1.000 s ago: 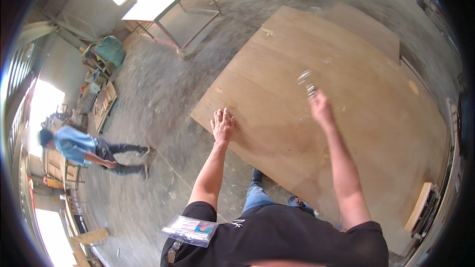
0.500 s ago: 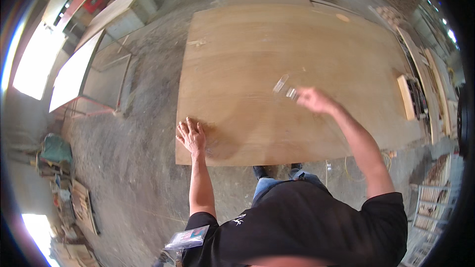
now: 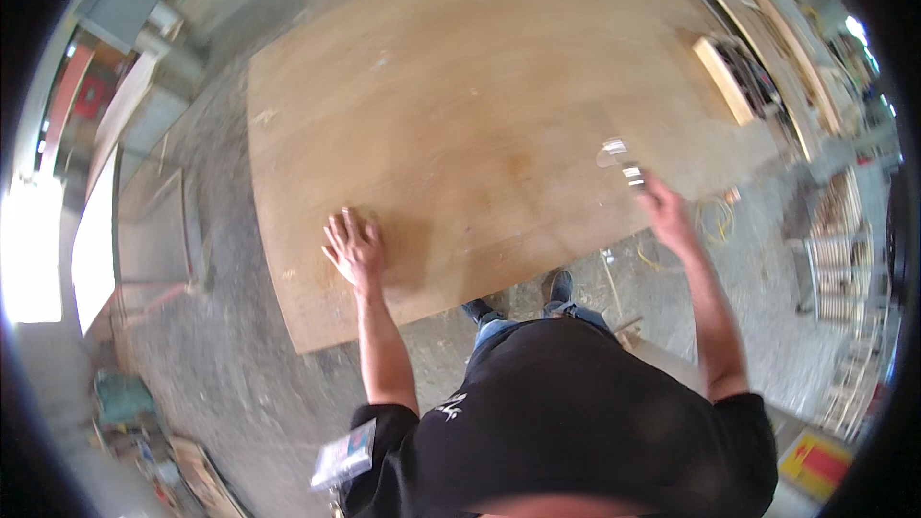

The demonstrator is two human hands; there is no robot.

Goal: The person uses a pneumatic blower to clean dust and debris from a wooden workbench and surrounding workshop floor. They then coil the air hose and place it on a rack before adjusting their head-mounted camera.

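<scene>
Right fingers (image 3: 654, 190) around one tool (image 3: 630, 174)

Left hand (image 3: 356, 251) farther onto the board (image 3: 451, 105), right hand (image 3: 667, 216) nearer its edge

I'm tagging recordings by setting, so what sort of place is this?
Most likely a woodworking shop: a large wooden panel lies flat in the middle, long boards lie by its right side, and the floor is worn grey, probably concrete.

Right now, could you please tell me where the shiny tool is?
In the head view, the shiny tool is in the right hand, over the right part of the brown board.
</scene>
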